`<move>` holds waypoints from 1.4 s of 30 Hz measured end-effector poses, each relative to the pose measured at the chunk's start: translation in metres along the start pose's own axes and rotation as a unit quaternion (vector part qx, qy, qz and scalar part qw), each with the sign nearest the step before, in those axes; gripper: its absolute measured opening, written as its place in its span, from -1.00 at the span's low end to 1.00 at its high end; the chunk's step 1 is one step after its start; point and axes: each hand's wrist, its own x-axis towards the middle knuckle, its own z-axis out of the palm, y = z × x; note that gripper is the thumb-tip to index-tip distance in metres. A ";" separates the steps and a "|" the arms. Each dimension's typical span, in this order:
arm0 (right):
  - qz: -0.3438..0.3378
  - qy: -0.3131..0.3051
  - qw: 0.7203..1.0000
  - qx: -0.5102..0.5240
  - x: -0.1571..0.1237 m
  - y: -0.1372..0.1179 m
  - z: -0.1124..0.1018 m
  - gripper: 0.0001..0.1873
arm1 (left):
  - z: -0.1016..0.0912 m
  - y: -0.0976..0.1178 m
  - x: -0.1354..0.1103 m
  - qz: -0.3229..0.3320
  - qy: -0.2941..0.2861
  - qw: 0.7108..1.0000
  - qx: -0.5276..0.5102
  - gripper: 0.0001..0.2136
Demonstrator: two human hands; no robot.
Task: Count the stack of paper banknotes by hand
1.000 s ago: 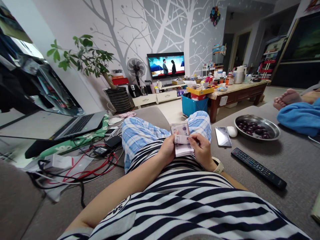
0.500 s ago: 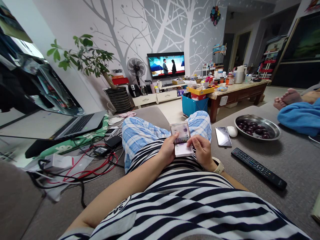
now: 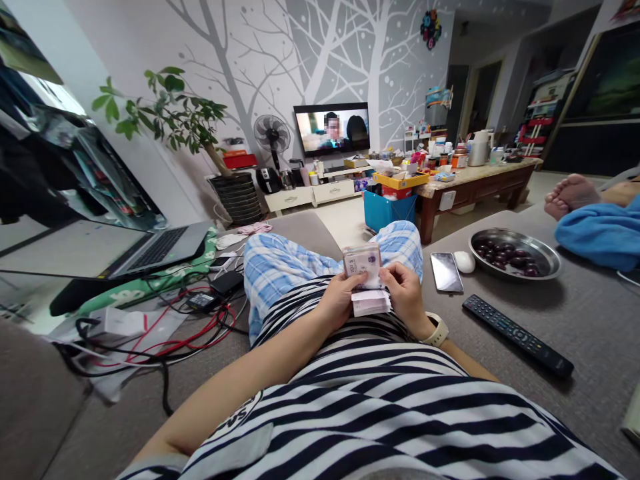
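A stack of pale purple-grey banknotes [image 3: 361, 259] is held over my lap, its upper part standing up and its lower part folded down toward my belly. My left hand [image 3: 337, 301] is closed around the left side of the stack, the thumb lying across the front. At the right edge, my right hand [image 3: 406, 297] has thumb and forefinger pinched on the notes; its other fingers are curled in. A pale watch [image 3: 438, 331] is on the right wrist.
To my right on the sofa lie a phone [image 3: 447, 272], a white mouse [image 3: 465, 262], a remote control [image 3: 517, 335] and a steel bowl [image 3: 553, 265] of dark round fruit. Another person's feet [image 3: 573, 193] rest beyond. On the left are tangled cables [image 3: 220, 327] and a laptop [image 3: 163, 250].
My left thumb has slid down and across the front of the notes. My right fingers have moved up to the stack's right edge, and the folded lower part now fans slightly.
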 end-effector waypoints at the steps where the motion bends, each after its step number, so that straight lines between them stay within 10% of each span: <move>1: 0.000 0.000 1.000 -0.002 0.000 0.000 0.000 -0.64 | 0.000 0.000 0.000 0.000 -0.002 1.000 -0.003 -0.84; 42: -0.099 -0.025 0.995 -0.015 -0.009 -0.011 -0.002 -0.68 | 0.004 0.004 0.001 -0.028 -0.012 0.999 -0.044 -0.77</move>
